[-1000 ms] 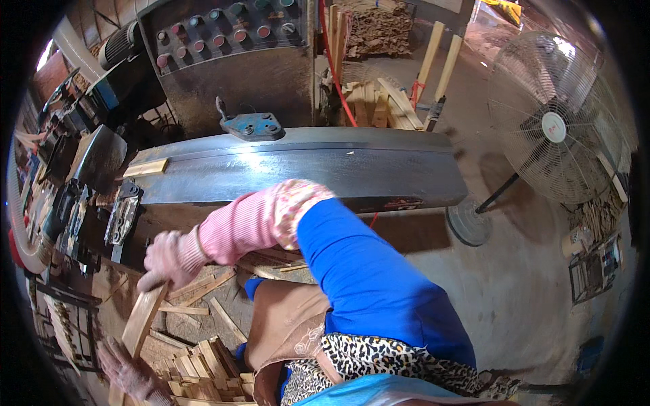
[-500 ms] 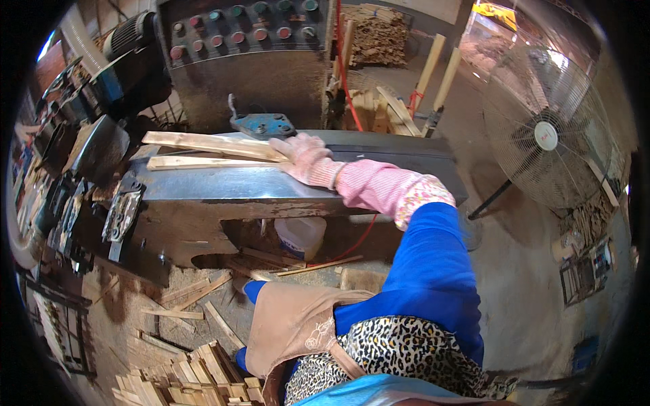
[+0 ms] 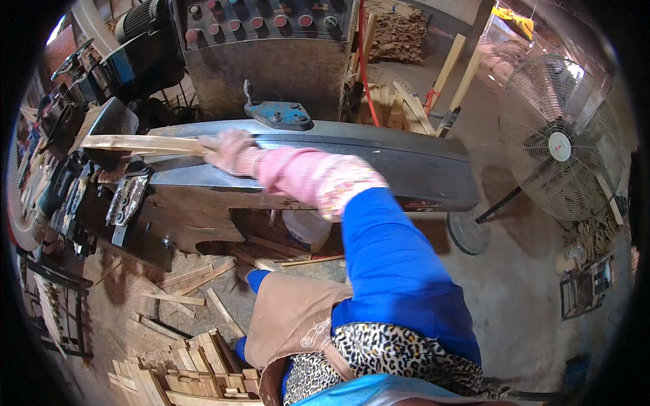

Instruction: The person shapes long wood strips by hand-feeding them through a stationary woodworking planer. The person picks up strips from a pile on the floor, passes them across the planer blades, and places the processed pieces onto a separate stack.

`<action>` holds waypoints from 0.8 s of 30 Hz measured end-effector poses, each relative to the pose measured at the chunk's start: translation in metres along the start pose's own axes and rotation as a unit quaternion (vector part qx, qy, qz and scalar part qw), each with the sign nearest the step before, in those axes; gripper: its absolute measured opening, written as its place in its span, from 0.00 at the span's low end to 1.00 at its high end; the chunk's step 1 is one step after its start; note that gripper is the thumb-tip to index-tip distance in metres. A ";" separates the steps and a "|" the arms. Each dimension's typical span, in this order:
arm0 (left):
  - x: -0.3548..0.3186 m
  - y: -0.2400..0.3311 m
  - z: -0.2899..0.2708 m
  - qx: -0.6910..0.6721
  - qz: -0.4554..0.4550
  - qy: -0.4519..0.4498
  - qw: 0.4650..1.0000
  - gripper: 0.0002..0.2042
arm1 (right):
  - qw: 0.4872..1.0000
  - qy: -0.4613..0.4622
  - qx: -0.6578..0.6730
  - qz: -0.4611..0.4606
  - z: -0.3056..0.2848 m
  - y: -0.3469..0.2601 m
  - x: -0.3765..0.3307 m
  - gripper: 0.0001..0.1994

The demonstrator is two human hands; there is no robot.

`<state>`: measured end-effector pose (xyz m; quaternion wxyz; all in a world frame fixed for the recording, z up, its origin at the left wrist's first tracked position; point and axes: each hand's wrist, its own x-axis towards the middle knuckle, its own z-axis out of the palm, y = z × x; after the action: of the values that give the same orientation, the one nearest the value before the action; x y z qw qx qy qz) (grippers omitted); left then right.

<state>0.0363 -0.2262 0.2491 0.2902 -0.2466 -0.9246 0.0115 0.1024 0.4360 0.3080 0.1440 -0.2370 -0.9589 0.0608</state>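
Note:
My right hand [image 3: 229, 151], in a pink glove with a pink sleeve cover over a blue sleeve, rests on the near end of a few long pale wooden strips [image 3: 139, 143]. The strips lie flat along the grey steel table [image 3: 393, 157] of a woodworking machine and point left toward its dark feed housing [image 3: 108, 120]. A blue metal bracket [image 3: 279, 114] sits on the table just behind the hand. My left hand is out of view.
A control panel with round buttons [image 3: 271, 24] rises behind the table. A pedestal fan [image 3: 559, 145] stands at the right. Cut wooden strips are stacked at the lower left [image 3: 183, 371], with scraps [image 3: 193, 284] on the floor and a white jug [image 3: 308, 230] under the machine.
A second ago my right hand was down at the floor pile with a strip. It then laid strips on the table and has slid them left toward the feed housing.

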 end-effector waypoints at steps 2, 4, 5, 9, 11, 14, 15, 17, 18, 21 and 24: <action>0.000 0.001 0.003 -0.006 -0.002 0.001 1.000 0.32 | 0.998 -0.050 -0.024 0.037 -0.033 0.038 -0.054 0.17; -0.001 0.004 0.003 -0.009 -0.001 0.002 1.000 0.31 | 0.992 -0.071 -0.097 0.029 -0.057 0.077 -0.106 0.18; 0.001 0.007 0.004 -0.013 0.001 0.003 1.000 0.31 | 0.992 0.002 -0.127 0.011 -0.047 0.114 -0.132 0.20; 0.006 0.016 0.005 -0.021 0.007 0.003 1.000 0.30 | 0.994 0.069 -0.080 -0.024 -0.054 0.155 -0.173 0.19; 0.004 0.017 0.002 -0.017 0.008 0.002 1.000 0.30 | 0.987 0.126 -0.082 -0.061 -0.040 0.151 -0.154 0.17; 0.001 0.015 -0.003 -0.006 0.003 0.000 1.000 0.29 | 0.974 0.151 -0.077 -0.148 -0.018 0.112 -0.080 0.11; 0.002 0.015 -0.003 -0.007 0.004 0.005 1.000 0.29 | 0.964 0.190 -0.091 -0.162 -0.008 0.102 -0.057 0.11; 0.003 0.011 -0.006 -0.003 0.006 0.009 1.000 0.28 | 0.976 0.121 -0.056 -0.171 -0.011 0.067 -0.007 0.14; 0.004 0.007 -0.009 0.001 0.008 0.015 1.000 0.28 | 0.978 0.116 -0.070 -0.161 -0.004 0.057 0.016 0.16; -0.028 -0.027 -0.029 0.030 0.013 0.011 0.999 0.27 | 0.984 0.013 -0.112 -0.141 0.000 -0.011 0.053 0.19; -0.038 -0.016 -0.056 0.059 0.065 0.033 0.996 0.27 | 0.937 0.054 0.170 -0.300 0.036 -0.091 0.027 0.23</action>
<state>0.0865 -0.2651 0.2781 0.3329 -0.2887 -0.8945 0.0763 0.0286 0.3675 0.2972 0.2453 0.0863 -0.9515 0.1644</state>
